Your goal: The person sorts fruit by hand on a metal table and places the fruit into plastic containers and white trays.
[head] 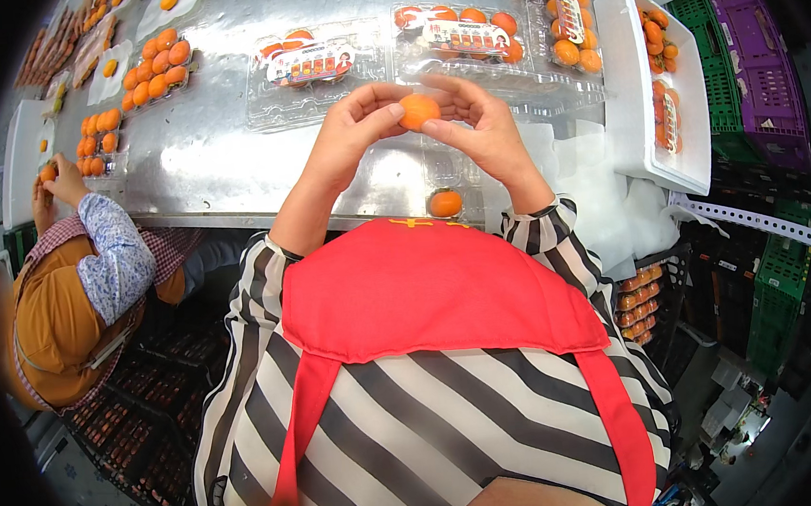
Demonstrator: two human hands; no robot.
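An orange persimmon is held up between my two hands over the metal table. My left hand grips its left side with thumb and fingers. From the right, my right hand has its thumb against the fruit's lower edge, with the fingers curved behind. Below them, partly hidden by my right hand, lies a clear plastic tray with one persimmon in its near end. Beyond my hands sit a clear pack with a printed label and another labelled persimmon pack.
At right stands a white foam box holding persimmons, near white foam sheets. Green and purple crates are beyond it. On the left, a co-worker's hand holds a persimmon near filled trays. The metal table's front edge runs before me.
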